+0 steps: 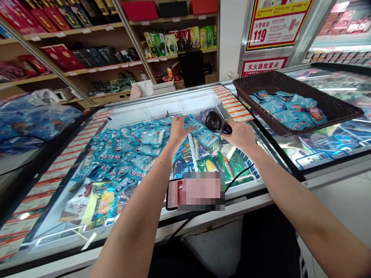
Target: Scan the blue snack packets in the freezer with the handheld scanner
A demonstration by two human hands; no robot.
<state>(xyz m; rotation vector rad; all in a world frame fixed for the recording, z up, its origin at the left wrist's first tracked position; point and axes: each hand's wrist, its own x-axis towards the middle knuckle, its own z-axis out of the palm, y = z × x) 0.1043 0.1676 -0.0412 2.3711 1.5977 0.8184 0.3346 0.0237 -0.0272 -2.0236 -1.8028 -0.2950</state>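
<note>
My left hand (179,131) pinches the left end of a blue snack packet (203,132), its barcode side facing up. Closed round the handle of a black barcode scanner (215,122) is my right hand (241,136), with the scanner's head just beside that packet. To the left of my left hand lies a heap of similar blue packets (127,148) on the chest freezer's top. Below the scanner, green and yellow frozen packs (220,164) show inside the freezer. The scanner's cable (242,172) runs down toward the front edge.
A phone (174,195) lies on the freezer's front edge, its screen partly blurred. At right, a brown woven basket (342,110) holds several blue packets. A clear bag of packets (37,116) sits at left. Shelves of boxed goods (95,58) stand behind.
</note>
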